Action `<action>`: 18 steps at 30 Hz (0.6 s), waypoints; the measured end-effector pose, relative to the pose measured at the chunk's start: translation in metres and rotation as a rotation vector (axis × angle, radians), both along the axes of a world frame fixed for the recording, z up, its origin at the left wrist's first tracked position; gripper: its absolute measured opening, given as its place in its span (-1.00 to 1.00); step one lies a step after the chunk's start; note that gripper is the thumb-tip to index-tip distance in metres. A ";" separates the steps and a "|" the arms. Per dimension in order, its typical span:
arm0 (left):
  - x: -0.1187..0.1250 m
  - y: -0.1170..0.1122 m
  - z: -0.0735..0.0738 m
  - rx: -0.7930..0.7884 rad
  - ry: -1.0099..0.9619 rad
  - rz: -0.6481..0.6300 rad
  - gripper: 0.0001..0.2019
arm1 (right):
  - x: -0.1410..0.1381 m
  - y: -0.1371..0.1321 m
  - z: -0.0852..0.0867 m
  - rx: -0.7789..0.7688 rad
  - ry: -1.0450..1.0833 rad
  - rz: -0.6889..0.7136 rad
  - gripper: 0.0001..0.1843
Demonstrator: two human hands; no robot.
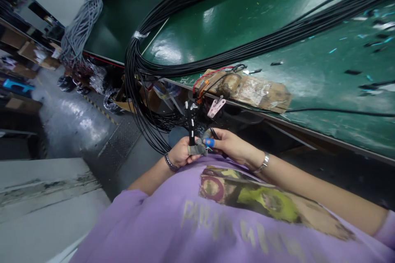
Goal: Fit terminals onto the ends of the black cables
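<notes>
My left hand [184, 150], with a grey covering on its thumb, is closed around several black cables [191, 131] whose white-banded ends stick up above the fist. Close beside it, my right hand [232, 144] has its fingers pinched together near the cable tips, with blue tape [209, 142] around one finger. A slim dark object [213, 133] shows between the right fingers; its kind is not clear. Thin wire ends appear where the two hands meet, partly hidden by the fingers. Just beyond the hands, a pink clip [216, 107] hangs at the bench edge.
A long bundle of black cable [197, 65] loops over the green bench [247, 16] and droops off its edge. A tape-wrapped cardboard block [262, 92] lies at the edge beside red and black wires. Grey cables [83, 24] hang at left. Dark and blue scraps [370, 86] litter the right.
</notes>
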State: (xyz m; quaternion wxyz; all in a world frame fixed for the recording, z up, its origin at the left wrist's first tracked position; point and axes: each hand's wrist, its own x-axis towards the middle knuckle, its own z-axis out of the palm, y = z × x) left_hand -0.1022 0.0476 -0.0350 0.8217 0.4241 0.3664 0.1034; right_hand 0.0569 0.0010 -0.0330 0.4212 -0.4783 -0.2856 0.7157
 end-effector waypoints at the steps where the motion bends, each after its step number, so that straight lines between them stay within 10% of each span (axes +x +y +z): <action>1: 0.000 0.001 0.000 0.002 -0.009 0.005 -0.48 | 0.000 0.000 -0.001 -0.002 0.024 -0.015 -0.46; 11: 0.001 0.003 -0.004 -0.011 -0.054 0.010 -0.51 | 0.008 -0.002 0.000 0.122 -0.026 -0.026 -0.53; 18: 0.001 0.001 0.000 -0.102 -0.133 0.103 -0.56 | 0.015 -0.015 0.014 0.885 -0.589 0.052 -0.86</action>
